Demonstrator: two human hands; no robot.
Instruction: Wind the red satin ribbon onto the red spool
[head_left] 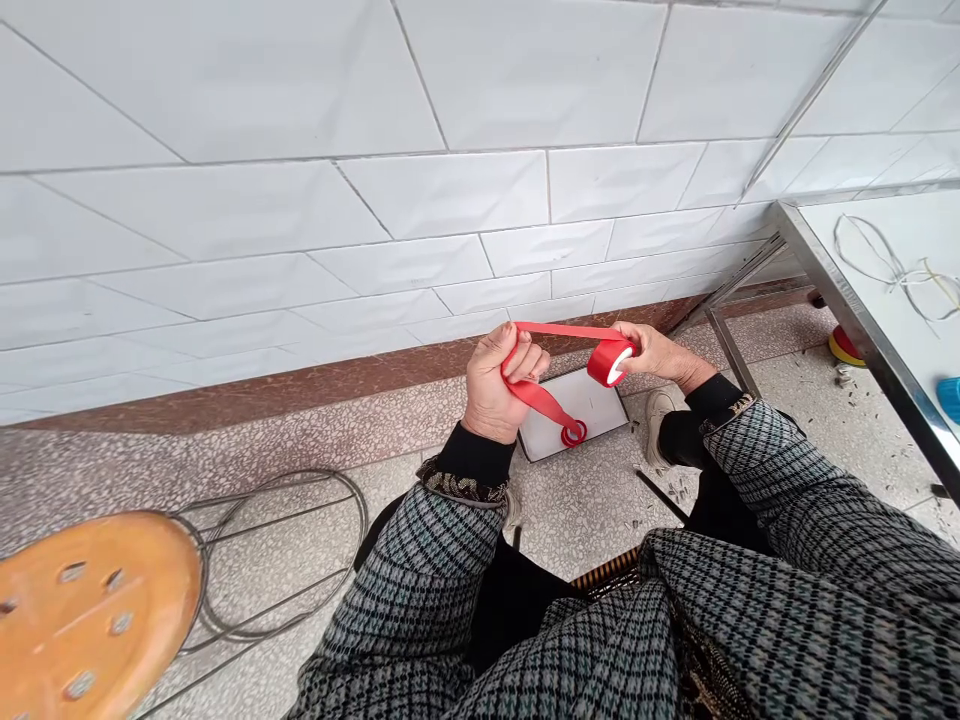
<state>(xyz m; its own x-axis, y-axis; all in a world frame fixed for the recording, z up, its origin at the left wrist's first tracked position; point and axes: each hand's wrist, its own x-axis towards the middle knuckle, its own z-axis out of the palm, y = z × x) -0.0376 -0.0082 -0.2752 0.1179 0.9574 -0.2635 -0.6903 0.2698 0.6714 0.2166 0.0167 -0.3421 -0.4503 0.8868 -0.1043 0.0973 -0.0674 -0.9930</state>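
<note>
My left hand (501, 385) is closed around a red ribbon (549, 404), with its fingers curled and the thumb on top. From that hand one length of ribbon hangs down to red rings (574, 433) above a white box lid or board. A second length runs taut across to the ribbon roll (606, 362), which has a white core. My right hand (651, 354) grips the roll at its right side, thumb and fingers pressed to it. Whether the rings are coiled ribbon or separate loops I cannot tell.
A white flat board with a dark edge (600, 395) lies on the speckled floor. At lower left is a round orange stool (97, 600) with a wire frame (300, 500). On the right stands a metal-edged table (832, 270) with white cord (892, 265). A tiled wall (450, 200) rises ahead.
</note>
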